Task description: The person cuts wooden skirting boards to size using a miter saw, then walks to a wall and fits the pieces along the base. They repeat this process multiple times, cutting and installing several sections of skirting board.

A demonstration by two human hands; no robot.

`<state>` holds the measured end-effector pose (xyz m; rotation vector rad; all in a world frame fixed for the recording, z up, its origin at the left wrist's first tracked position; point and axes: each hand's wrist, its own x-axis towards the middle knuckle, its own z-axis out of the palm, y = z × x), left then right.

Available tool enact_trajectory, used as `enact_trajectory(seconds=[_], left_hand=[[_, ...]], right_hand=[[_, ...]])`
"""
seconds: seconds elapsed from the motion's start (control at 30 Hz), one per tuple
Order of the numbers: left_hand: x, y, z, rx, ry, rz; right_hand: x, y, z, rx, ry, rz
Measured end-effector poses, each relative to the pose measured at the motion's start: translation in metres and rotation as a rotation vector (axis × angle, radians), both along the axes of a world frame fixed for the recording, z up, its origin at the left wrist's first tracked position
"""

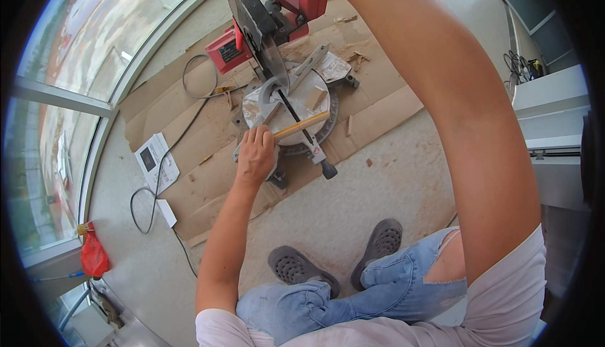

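The left hand (255,153), fingers clamped on the wooden strip (304,125) at its two o'clock, likely braces it across the miter saw (272,60); the right arm (466,101) reaches toward twelve, fingers too cropped to tell.

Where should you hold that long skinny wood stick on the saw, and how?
Probably by the left end of the wood stick, coming from the left and near side, with fingers wrapped over it, as the left hand does. The stick lies across the dark slot in line with the blade, so its left end seems to keep fingers clearer.
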<state>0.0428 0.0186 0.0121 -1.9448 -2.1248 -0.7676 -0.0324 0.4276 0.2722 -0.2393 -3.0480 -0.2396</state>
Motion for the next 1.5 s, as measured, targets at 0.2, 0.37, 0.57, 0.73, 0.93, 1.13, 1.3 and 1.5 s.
enact_trajectory(seconds=[0.2, 0.37, 0.57, 0.73, 0.93, 1.13, 1.3, 1.5], left_hand=[[-0.003, 0.005, -0.013, 0.029, -0.036, 0.189], [-0.019, -0.005, -0.019, -0.094, -0.103, 0.302], [0.003, 0.035, -0.019, -0.060, -0.091, 0.305], [-0.006, 0.023, -0.025, -0.040, -0.127, 0.385], [-0.010, 0.009, -0.027, -0.061, -0.093, 0.403], [-0.008, 0.021, -0.024, -0.119, -0.124, 0.397], [-0.021, 0.013, -0.006, -0.258, -0.120, 0.221], [-0.021, 0.012, 0.019, -0.449, -0.185, 0.281]], right_hand=[[0.003, 0.002, -0.002, -0.275, 0.023, -0.138], [0.007, -0.046, 0.014, -0.506, 0.153, -0.326], [0.008, 0.031, -0.006, -0.088, 0.150, -0.063], [0.034, -0.009, -0.001, -0.119, 0.307, -0.133], [0.150, -0.055, -0.034, -0.726, 0.606, -0.321], [0.256, -0.092, -0.194, -0.541, 0.142, -0.310], [0.255, -0.108, -0.252, -0.558, 0.007, -0.088], [0.268, -0.105, -0.271, -0.702, -0.127, -0.040]])
